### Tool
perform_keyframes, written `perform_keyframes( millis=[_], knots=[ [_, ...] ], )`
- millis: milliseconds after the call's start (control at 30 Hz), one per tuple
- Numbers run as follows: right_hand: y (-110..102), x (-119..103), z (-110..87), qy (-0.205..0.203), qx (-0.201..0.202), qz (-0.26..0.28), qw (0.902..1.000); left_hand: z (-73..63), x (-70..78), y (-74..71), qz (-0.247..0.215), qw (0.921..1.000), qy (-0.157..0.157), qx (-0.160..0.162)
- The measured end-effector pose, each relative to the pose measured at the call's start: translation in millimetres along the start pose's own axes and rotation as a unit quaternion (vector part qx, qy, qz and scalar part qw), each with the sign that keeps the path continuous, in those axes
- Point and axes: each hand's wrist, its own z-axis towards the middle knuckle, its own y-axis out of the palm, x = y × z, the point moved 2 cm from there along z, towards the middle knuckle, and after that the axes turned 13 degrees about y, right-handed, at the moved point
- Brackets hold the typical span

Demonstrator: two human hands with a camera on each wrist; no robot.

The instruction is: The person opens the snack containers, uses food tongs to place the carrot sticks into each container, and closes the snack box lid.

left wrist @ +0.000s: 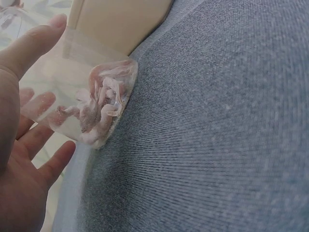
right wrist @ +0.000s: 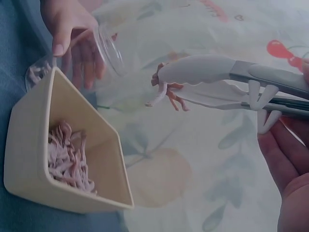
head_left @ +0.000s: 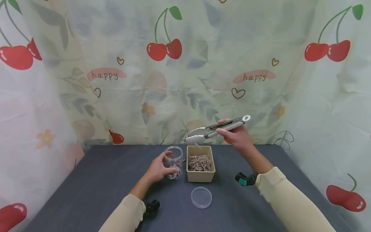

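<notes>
My left hand grips a clear plastic jar, thumb at the near side and fingers round the far side. Several pinkish-brown soft strips lie at the jar's bottom. In my right hand are metal tongs with white scalloped tips, held above the back of a beige rectangular container. A small clump of strips is pinched between the tongs' tips. Inside the container is a heap of the same strips. The jar stands upright and uncovered just left of the container.
A clear round lid lies flat on the dark table in front of the container. A patterned cloth with cherries hangs behind the table and along both sides. Both wrists carry dark straps.
</notes>
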Motion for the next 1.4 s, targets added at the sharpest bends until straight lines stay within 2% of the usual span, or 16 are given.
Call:
perform_keyframes(
  millis=[167,433,633,867,1067,1400],
  knots=[
    [11,-1,3.3,-0.007,-0.018,0.024,0.9995,0.9,-1.0,0.5,0.001,1.0,0.006,-0.003],
    [31,-3,8.9,-0.015,-0.029,0.03,0.999,0.6,-2.0,0.4,-0.007,1.0,0.005,-0.004],
    [43,-6,11.4,-0.002,-0.05,0.018,0.9986,0.1,-2.6,-0.4,-0.008,0.9999,0.007,0.0],
    [58,-23,2.1,0.026,-0.072,0.001,0.9971,-0.4,-2.8,-1.3,-0.003,0.9999,0.01,0.001],
    [66,-22,2.6,0.046,-0.075,-0.03,0.9956,-0.4,-3.0,-1.9,0.0,1.0,-0.003,0.003],
    [78,-20,1.1,0.046,-0.089,-0.054,0.9936,0.8,-4.7,-0.6,0.01,0.9999,-0.009,-0.003]
  ],
)
